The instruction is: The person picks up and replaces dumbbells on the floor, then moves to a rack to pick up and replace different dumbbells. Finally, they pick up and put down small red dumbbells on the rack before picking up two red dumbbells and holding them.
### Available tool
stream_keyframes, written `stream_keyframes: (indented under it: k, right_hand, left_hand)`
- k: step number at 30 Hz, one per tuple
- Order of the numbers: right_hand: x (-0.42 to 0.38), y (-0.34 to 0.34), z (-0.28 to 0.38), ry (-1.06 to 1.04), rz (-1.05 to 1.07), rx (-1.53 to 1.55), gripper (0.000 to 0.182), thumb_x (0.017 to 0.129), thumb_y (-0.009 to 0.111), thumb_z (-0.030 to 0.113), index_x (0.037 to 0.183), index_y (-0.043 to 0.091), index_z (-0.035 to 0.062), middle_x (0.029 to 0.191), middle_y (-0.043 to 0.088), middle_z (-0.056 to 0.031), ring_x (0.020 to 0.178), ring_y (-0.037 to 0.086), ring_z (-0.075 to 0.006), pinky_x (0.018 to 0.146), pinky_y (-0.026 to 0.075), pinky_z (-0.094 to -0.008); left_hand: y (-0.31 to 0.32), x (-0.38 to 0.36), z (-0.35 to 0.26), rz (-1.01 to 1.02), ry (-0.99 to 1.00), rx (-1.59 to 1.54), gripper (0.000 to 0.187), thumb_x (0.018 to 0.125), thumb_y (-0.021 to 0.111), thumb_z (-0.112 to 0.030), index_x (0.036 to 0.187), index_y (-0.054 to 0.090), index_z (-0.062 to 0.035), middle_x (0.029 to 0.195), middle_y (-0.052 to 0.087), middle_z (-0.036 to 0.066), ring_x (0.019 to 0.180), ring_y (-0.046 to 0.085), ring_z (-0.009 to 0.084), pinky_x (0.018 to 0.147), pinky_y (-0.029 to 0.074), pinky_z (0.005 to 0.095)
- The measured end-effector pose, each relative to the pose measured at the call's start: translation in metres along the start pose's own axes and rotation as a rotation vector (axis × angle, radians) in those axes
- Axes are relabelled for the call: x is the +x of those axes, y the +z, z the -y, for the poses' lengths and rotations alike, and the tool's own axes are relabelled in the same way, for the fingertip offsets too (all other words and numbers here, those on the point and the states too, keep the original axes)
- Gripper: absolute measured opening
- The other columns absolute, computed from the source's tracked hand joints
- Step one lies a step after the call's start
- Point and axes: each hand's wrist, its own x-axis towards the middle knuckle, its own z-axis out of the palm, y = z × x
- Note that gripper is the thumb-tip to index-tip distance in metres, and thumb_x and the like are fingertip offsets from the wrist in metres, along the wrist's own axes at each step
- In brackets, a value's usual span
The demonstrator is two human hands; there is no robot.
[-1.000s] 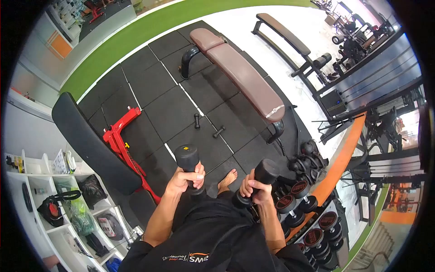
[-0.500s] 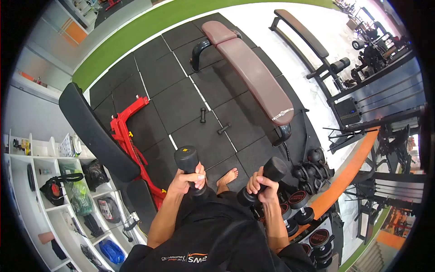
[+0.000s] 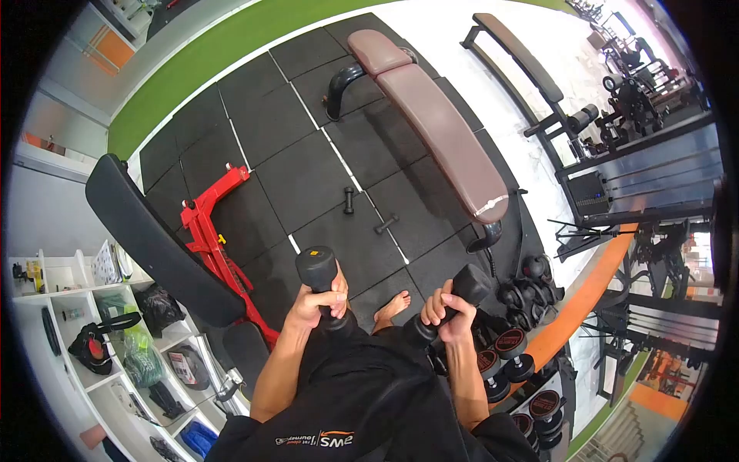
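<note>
My left hand [image 3: 322, 302] is wrapped round the handle of a black dumbbell [image 3: 316, 266], whose upper head carries a small yellow mark. A second black dumbbell [image 3: 471, 284] is gripped in my right hand [image 3: 450, 312]. Both weights are held in front of my body at about waist height, each tilted with one head up and away from me. Their lower heads are close to my black shirt [image 3: 369, 408]. On the floor mats beyond my hands lie two small dumbbells, one upright in view [image 3: 349, 200] and one slanted [image 3: 387, 224].
A brown padded bench [image 3: 439, 131] stands ahead to the right. To the left is a black bench with a red frame [image 3: 204, 219], beside white shelves [image 3: 73, 289] holding bags. Racked dumbbells [image 3: 511, 343] and kettlebells [image 3: 531, 292] are close on my right. My bare foot [image 3: 393, 307] shows below.
The view has shifted slightly, so the benches and shelves sit a little differently. Both hands keep their grip on the dumbbells, in nearly the same place before my body.
</note>
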Motion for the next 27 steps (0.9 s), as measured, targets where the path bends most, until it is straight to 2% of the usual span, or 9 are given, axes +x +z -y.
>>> stream_keyframes:
  k: [8,14,18,21,27]
  right_hand:
    - [0.070,0.056,-0.054,0.064,-0.035,0.038,0.020,0.082,0.055,0.016,0.070,0.040,0.0111,0.052,0.040,-0.0055,0.042,0.040,-0.0193,0.047,0.040,-0.0378]
    - [0.083,0.066,-0.065,0.078,-0.160,0.048,0.020,0.082,0.055,0.016,0.070,0.041,0.0114,0.052,0.040,-0.0054,0.042,0.040,-0.0193,0.047,0.039,-0.0374]
    - [0.088,0.054,-0.061,0.085,-0.218,0.167,0.017,0.082,0.056,0.012,0.072,0.043,0.0092,0.054,0.042,-0.0071,0.045,0.044,-0.0222,0.049,0.041,-0.0394]
    - [0.093,0.044,-0.054,0.099,-0.259,0.192,0.016,0.083,0.055,0.012,0.073,0.043,0.0095,0.054,0.043,-0.0069,0.045,0.045,-0.0225,0.049,0.041,-0.0392]
    - [0.112,0.001,-0.052,0.158,-0.308,-0.018,0.016,0.083,0.056,0.014,0.074,0.044,0.0096,0.054,0.045,-0.0069,0.044,0.045,-0.0208,0.047,0.042,-0.0381]
  left_hand:
    - [-0.057,0.035,-0.068,-0.022,-0.158,0.003,0.018,0.075,0.069,0.004,0.080,0.054,-0.0064,0.066,0.053,0.005,0.049,0.053,0.0152,0.050,0.046,0.0314]
    - [-0.077,0.060,-0.085,-0.022,-0.188,0.018,0.018,0.075,0.069,0.002,0.079,0.053,-0.0067,0.065,0.053,0.005,0.049,0.053,0.0145,0.050,0.046,0.0310]
    - [-0.083,0.073,-0.087,-0.096,-0.223,0.053,0.020,0.076,0.067,0.002,0.079,0.049,-0.0071,0.062,0.049,0.005,0.048,0.052,0.0171,0.048,0.046,0.0336]
    - [-0.075,0.086,-0.089,-0.056,-0.204,-0.002,0.020,0.076,0.066,0.002,0.079,0.049,-0.0070,0.063,0.049,0.005,0.048,0.053,0.0169,0.049,0.046,0.0336]
    - [-0.070,0.112,-0.063,-0.192,-0.259,0.048,0.020,0.075,0.069,0.002,0.081,0.052,-0.0066,0.066,0.052,0.003,0.048,0.052,0.0140,0.049,0.045,0.0303]
